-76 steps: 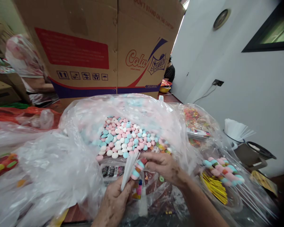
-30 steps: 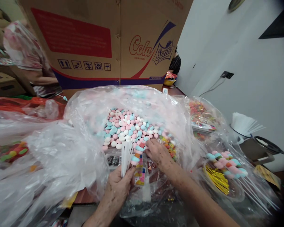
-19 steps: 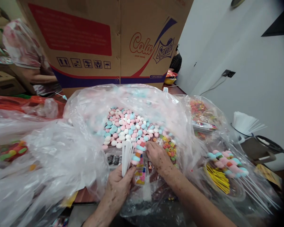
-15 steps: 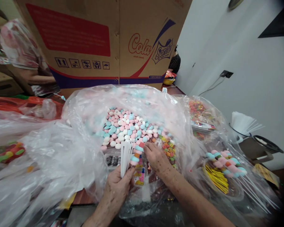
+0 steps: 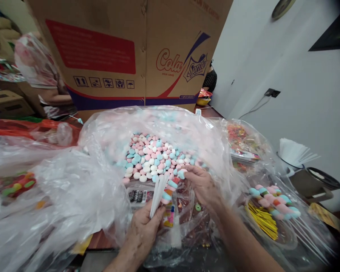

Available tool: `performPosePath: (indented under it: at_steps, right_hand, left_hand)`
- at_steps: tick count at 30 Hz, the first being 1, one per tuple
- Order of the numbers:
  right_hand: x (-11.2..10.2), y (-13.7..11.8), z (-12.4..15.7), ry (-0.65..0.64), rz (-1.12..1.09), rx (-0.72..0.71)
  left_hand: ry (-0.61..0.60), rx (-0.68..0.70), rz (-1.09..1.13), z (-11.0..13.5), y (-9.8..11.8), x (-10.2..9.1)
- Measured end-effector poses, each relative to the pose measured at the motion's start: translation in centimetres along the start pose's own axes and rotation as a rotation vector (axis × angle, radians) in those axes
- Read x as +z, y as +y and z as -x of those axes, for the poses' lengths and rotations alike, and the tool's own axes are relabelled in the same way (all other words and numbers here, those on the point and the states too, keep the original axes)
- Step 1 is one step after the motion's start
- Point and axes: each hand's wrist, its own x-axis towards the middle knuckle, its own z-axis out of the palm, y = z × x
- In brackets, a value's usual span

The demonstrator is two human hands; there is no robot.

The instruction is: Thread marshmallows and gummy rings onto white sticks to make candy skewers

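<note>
My left hand (image 5: 143,230) is closed around a bundle of white sticks (image 5: 159,193), which stand up and lean slightly right. Beside the bundle, blue, pink and orange candies are threaded in a stack on a candy skewer (image 5: 166,198), held in the same hand. Thumb and fingertips of my right hand (image 5: 205,187) pinch a pale blue marshmallow (image 5: 181,173) just above and right of that stack. Behind both hands, pink, white and blue marshmallows (image 5: 151,156) spill from the mouth of a large clear plastic bag (image 5: 215,151).
A tall cardboard box (image 5: 102,45) stands behind the bag. On the right are finished-looking marshmallow skewers (image 5: 277,202), a tub of gold twist ties (image 5: 262,221) and a dark jug (image 5: 314,185). Crumpled plastic (image 5: 82,192) covers the left. A person (image 5: 42,71) is behind the box.
My right hand has moved from the top of the skewer up and right to the marshmallows and now pinches a blue one. The stick bundle leans further right.
</note>
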Motion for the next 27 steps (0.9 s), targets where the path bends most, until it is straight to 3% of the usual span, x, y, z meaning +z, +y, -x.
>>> performPosePath:
  at_steps: [2, 6, 20, 27]
  right_hand:
    - [0.1, -1.4, 0.3, -0.039, -0.21, 0.084]
    - [0.6, -2.9, 0.7, -0.058, -0.286, 0.136]
    - [1.1, -3.2, 0.9, -0.065, -0.246, 0.089]
    - [0.3, -1.0, 0.7, -0.039, -0.015, -0.056]
  left_hand:
    - [-0.028, 0.03, -0.076, 0.1, 0.2, 0.0]
    - [-0.05, 0.024, -0.181, 0.2, 1.3, -0.1]
    - [-0.076, 0.011, -0.215, 0.2, 1.3, -0.2]
    - [-0.017, 0.029, -0.216, 0.3, 2.0, 0.0]
